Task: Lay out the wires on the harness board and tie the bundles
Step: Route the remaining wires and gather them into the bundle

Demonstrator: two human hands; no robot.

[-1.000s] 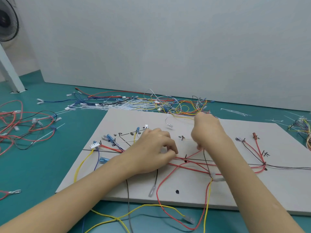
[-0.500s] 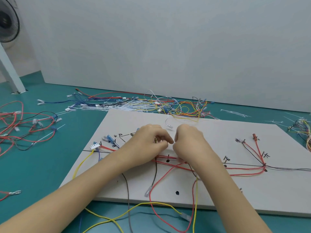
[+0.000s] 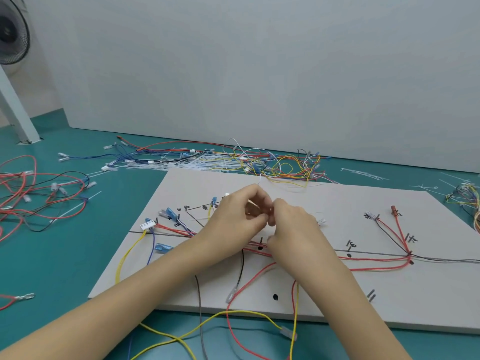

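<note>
We had both hands together above the middle of the harness board (image 3: pixel 324 287): our left hand (image 3: pixel 233 219) and right hand (image 3: pixel 293 229) each pinched a thin white tie (image 3: pixel 253 203) over the red wire bundle (image 3: pixel 374 263) lying across the board.

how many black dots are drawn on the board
4: one beside the hands, one mid-right, one where the red wires meet, one near the front edge. Hands may hide more.
</note>
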